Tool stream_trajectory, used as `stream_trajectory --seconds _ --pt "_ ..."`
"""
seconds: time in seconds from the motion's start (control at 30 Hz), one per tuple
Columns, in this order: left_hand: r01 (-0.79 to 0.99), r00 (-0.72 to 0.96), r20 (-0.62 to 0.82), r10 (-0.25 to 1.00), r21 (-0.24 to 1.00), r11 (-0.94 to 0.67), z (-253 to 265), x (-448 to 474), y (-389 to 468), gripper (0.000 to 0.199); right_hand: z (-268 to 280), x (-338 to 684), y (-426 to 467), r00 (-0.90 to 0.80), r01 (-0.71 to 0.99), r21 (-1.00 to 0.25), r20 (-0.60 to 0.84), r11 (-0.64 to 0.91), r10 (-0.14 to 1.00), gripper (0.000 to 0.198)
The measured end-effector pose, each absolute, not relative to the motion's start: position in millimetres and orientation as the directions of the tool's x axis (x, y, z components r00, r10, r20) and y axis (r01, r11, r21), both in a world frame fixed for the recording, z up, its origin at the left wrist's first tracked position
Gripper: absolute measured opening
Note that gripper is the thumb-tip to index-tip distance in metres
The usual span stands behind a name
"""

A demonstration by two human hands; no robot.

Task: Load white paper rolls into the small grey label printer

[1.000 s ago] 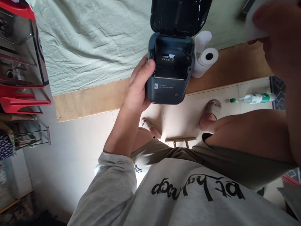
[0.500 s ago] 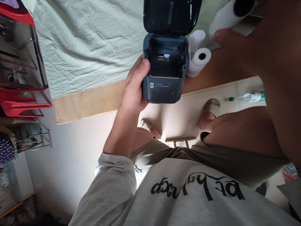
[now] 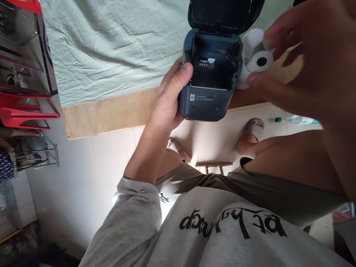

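Note:
My left hand [image 3: 174, 92] grips a dark blue portable label printer [image 3: 207, 98] by its left side, thumb on the rim. The printer's black lid [image 3: 225, 15] is raised, and no roll sits in its bay. Just right of the printer is a small white paper roll [image 3: 261, 62] with a dark core, a loose white paper end [image 3: 253, 39] beside it. Around this roll my right hand [image 3: 294, 63] is spread, fingers and thumb apart; whether they touch it I cannot tell. Behind that hand, a larger roll's dark end [image 3: 297, 3] is mostly hidden.
A pale green cloth [image 3: 111, 48] covers the table, whose wooden edge [image 3: 111, 120] faces me. Below lie a bottle with a green cap [image 3: 278, 119] and a small wooden stool [image 3: 214, 164]. Red plastic chairs [image 3: 27, 113] stand at the left, near another person's leg [image 3: 20, 132].
The printer has shifted right in view with my left hand. My right hand has moved from beside the larger roll to around the small roll, its fingers spread.

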State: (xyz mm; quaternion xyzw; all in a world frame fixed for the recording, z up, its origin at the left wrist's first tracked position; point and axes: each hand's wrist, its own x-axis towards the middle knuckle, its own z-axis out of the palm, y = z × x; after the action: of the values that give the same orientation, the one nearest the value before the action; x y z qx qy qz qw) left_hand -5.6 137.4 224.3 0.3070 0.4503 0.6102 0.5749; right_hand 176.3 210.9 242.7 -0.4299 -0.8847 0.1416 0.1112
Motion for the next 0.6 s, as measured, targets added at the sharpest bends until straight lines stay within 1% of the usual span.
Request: stream_trajectory --seconds 0.07,0.13,0.17,0.27,0.33,0.43,0.57,0.6 --pt "-0.434 -0.140 -0.151 0.979 0.898 0.076 224 -6 138 0.023 239 174 210 -0.633 0.751 -0.205 0.046 0.627 0.773 0.053" --pt "-0.445 -0.128 -0.156 0.979 0.892 0.084 224 -7 138 0.022 235 171 212 -0.632 0.760 -0.161 0.041 0.629 0.774 0.050" --pt "-0.447 -0.124 -0.160 0.979 0.890 0.088 224 -8 138 0.022 234 169 213 -0.641 0.751 -0.172 0.039 0.637 0.767 0.048" --pt "-0.451 -0.115 -0.165 0.980 0.887 0.096 224 -8 137 0.023 233 166 214 -0.664 0.712 -0.282 0.028 0.643 0.747 0.043" --pt "-0.453 -0.119 -0.154 0.981 0.888 0.084 224 -8 137 0.022 234 166 214 -0.672 0.698 -0.319 0.018 0.642 0.740 0.040" --pt "-0.444 -0.123 -0.145 0.982 0.893 0.076 224 -7 137 0.022 232 167 214 -0.700 0.669 -0.317 0.038 0.672 0.714 0.041" --pt "-0.443 -0.117 -0.149 0.982 0.893 0.083 224 -7 138 0.022 231 169 214 -0.704 0.671 -0.241 0.090 0.701 0.705 0.039" --pt "-0.447 -0.115 -0.145 0.983 0.891 0.079 223 -8 138 0.022 232 170 214 -0.699 0.675 -0.245 0.091 0.696 0.710 0.039"
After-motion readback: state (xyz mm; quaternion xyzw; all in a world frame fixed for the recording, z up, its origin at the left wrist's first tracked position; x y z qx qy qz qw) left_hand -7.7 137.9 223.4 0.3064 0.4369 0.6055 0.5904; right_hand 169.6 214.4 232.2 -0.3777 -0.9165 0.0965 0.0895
